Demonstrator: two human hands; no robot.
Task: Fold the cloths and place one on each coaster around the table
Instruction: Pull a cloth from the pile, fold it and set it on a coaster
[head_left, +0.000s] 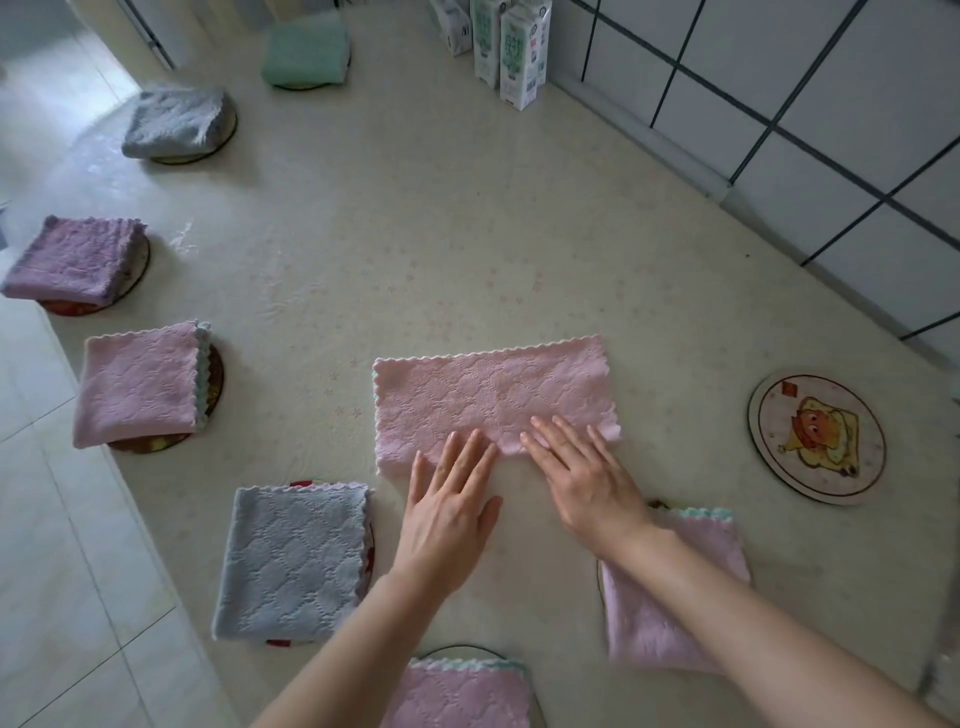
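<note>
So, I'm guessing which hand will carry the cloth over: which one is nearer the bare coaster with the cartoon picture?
Right. The right hand lies flat on the pink cloth, left of the coaster; the left hand lies beside it, farther from the coaster.

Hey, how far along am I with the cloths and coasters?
Seven folded cloths already sit on coasters. The left hand and right hand press flat on a half-folded pink cloth. Left: finish folding it and set it on the bare coaster.
</note>
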